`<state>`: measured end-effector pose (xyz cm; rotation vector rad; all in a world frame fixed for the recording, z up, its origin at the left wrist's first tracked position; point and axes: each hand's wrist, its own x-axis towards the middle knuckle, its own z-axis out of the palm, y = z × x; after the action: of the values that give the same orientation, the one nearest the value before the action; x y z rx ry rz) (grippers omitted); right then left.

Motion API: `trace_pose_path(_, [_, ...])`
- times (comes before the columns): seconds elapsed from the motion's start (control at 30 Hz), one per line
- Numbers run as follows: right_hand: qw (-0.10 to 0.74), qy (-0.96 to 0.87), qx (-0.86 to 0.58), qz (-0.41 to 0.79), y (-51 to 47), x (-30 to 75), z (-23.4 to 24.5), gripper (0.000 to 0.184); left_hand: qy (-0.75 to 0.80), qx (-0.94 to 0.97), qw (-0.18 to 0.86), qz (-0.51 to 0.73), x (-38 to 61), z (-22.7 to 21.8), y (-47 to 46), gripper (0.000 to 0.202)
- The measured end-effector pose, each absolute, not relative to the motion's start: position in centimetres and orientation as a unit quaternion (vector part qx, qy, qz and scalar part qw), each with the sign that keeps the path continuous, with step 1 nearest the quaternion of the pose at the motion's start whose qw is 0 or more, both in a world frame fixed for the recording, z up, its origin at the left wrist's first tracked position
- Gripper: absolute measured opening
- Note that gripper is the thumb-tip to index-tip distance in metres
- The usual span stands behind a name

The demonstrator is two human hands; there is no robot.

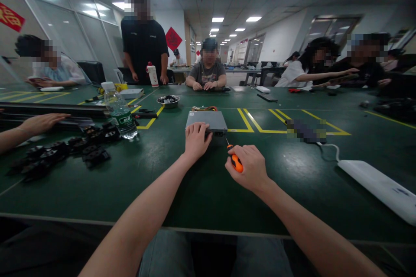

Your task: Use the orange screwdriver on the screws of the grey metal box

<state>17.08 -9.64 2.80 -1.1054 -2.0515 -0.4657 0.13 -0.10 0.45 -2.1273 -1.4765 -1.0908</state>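
Observation:
A grey metal power supply unit lies flat on the green table, coloured wires coming out at its far side. My left hand grips its near left part, fingers on the top face and thumb by the front edge. In my right hand is an orange and black screwdriver, fingers wrapped round its handle. The thin shaft points up and away, its tip at the unit's near right corner. Whether the tip sits in a screw is too small to tell.
At the left are a water bottle, black plastic parts and another person's hand. A metal bowl holds small dark parts. To the right lie a phone and a cabled white power bank. Several people surround the table.

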Motion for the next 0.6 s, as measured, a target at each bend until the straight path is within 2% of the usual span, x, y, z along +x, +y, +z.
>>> trace_pose_path(0.43, [0.374,-0.795,-0.444,-0.176,-9.32,17.27,2.65,0.011,-0.517,-0.746,0.167,-0.385,0.04,0.28,0.03,0.027])
trace_pose_path(0.6, [0.369,-0.793,-0.454,-0.168,-9.43,17.31,2.79,0.022,-0.517,-0.746,0.168,-0.385,0.06,0.38,-0.08,0.026])
